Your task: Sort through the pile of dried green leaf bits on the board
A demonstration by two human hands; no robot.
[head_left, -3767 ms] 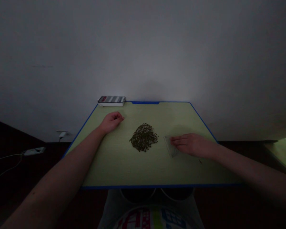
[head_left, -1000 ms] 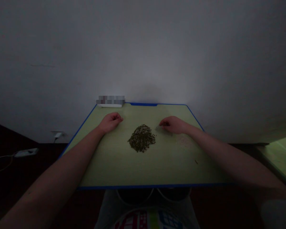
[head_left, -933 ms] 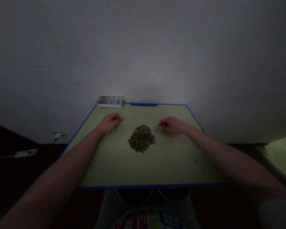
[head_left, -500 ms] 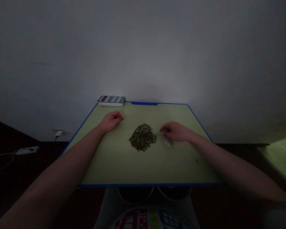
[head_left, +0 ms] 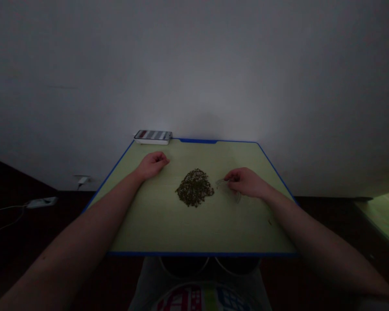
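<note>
The piece (head_left: 221,181) I pinch is clear and colourless; the heap (head_left: 194,188) is mottled brown and olive. My tabletop (head_left: 168,231) is pale yellow-green, edged blue, and my shirt (head_left: 210,299) is patterned in pink, lime and blue.

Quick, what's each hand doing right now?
Left hand: loosely closed, no held item visible.
Right hand: closed, pinching a transparent piece beside the pile of small dark grains.

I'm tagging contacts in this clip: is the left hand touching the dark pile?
Apart. The head view shows a strip of bare pale tabletop between the left hand and the dark pile.
</note>
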